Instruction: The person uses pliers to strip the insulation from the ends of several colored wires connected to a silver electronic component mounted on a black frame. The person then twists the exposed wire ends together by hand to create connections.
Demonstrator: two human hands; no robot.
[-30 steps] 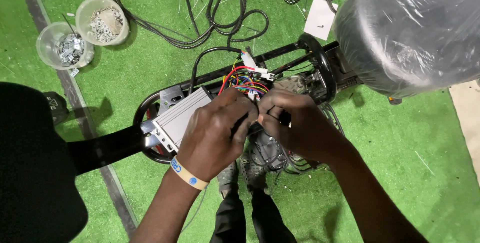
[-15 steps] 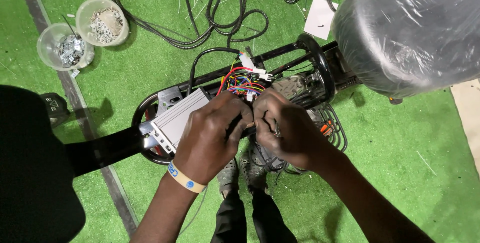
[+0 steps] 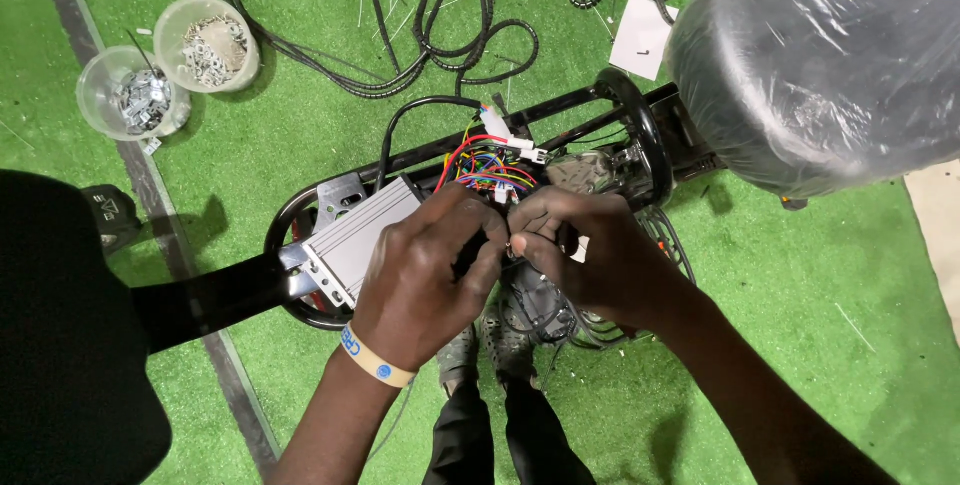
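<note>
Both hands meet over the bundle of coloured wires beside the silver box on the black frame. The left hand and right hand each pinch something small between fingertips, probably a connector; the wiring looks unfinished, with loose ends showing.

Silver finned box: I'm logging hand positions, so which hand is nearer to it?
Left. The left hand lies against the silver finned box; the right hand sits beyond it, apart.

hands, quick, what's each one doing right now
Left hand: fingers curled shut beside the silver box, pinching something too small to tell.
Right hand: closed, fingertips meeting the left's below the coloured wires.
</note>
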